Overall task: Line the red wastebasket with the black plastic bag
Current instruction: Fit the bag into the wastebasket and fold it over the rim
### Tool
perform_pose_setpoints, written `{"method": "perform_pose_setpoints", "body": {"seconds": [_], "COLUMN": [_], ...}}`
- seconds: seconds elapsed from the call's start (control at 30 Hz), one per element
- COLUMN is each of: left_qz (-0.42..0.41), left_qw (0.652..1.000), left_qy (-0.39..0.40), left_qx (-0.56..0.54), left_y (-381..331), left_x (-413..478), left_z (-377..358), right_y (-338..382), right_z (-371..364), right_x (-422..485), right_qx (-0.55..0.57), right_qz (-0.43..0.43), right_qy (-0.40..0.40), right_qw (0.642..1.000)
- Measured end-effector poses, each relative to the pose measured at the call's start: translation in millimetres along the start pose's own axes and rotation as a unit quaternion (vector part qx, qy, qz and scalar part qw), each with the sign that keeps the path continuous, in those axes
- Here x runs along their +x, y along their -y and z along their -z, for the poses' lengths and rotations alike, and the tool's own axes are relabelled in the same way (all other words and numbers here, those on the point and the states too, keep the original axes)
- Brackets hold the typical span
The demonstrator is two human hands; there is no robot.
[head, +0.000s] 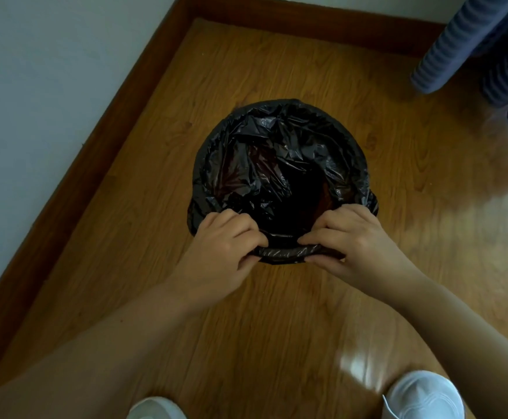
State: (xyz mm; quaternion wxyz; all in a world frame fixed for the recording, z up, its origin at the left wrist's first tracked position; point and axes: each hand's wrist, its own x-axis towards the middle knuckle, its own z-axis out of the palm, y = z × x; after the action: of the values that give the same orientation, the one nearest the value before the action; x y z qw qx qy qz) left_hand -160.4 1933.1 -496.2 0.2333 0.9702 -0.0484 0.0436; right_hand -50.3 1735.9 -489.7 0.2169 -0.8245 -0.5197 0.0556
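The black plastic bag (277, 152) lies inside the round wastebasket on the floor, its edge folded out over the rim all the way round. Dark red of the wastebasket (231, 176) shows only faintly through the thin plastic inside; its outer wall is hidden by the bag. My left hand (225, 246) grips the folded bag edge at the near rim, fingers curled over it. Beside it, my right hand (346, 240) pinches the same near edge, thumb under and fingers on top.
The basket stands on a wooden floor (367, 297) near a corner, with a brown skirting board (101, 140) and white wall to the left. A striped blue-grey curtain (464, 46) hangs at the top right. My white shoes (425, 394) are at the bottom edge.
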Motion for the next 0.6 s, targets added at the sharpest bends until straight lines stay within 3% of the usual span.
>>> {"method": "perform_pose_setpoints", "body": {"seconds": [0.37,0.6], "left_qz": [-0.011,-0.002], "left_qw": [1.000,1.000], "left_qy": [0.018,0.020], "left_qx": [0.024,0.008], "left_y": [-11.0,-5.3], "left_x": [3.5,5.7], "left_z": [3.1,-4.3], "right_y": [18.4,14.9], "right_z": [-17.8,-9.0], "right_x": [7.3,-2.5], "right_qx": [-0.035,0.003], "right_qz": [-0.031,-0.031], "right_qy": [-0.021,-0.062], "right_qw": [0.999,0.998]}}
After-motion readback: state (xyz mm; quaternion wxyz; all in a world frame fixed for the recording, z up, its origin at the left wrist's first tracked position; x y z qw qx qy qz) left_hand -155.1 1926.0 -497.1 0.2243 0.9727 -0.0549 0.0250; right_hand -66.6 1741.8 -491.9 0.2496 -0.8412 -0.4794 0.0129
